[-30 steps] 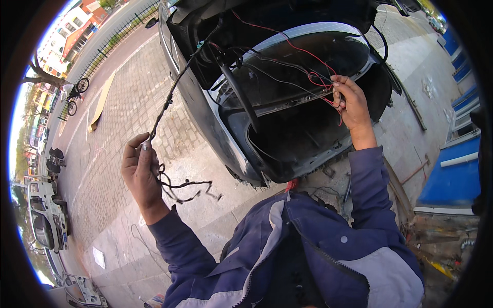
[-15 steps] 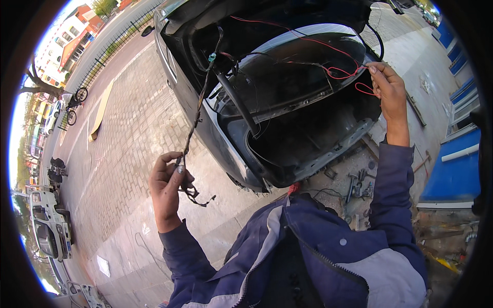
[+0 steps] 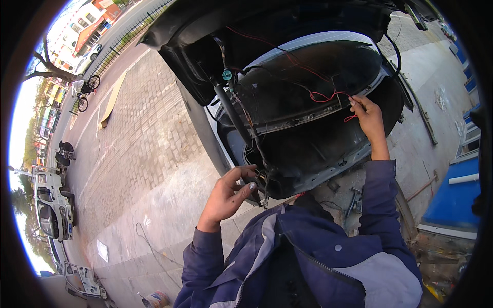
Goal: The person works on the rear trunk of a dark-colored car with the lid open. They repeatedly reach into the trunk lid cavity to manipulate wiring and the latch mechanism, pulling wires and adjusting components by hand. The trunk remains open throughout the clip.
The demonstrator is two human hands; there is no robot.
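Observation:
My left hand (image 3: pixel 226 199) is at the near left corner of a car's open trunk (image 3: pixel 308 141), fingers closed round the lower end of a dark wiring harness (image 3: pixel 258 145). Loose branches of the harness dangle by the fingertips. It runs up past a black strut (image 3: pixel 233 115) to a teal grommet (image 3: pixel 227 75) below the raised trunk lid (image 3: pixel 287 18). Over the trunk's right side, my right hand (image 3: pixel 371 123) pinches a thin red wire (image 3: pixel 323 97). The wire forms a loop beside the fingers and its line leads up toward the lid.
Metal parts and tools (image 3: pixel 353 201) lie on the ground beneath the trunk's near edge. A long dark bar (image 3: pixel 420 110) rests on the paving to the right, near a blue panel (image 3: pixel 449 197). A bucket (image 3: pixel 155 299) stands at lower left, close to a loose car door (image 3: pixel 82 280).
My left hand has moved right with the harness, from the open paving to the trunk corner. The right hand has come lower and slightly left with the red wire. The view has shifted.

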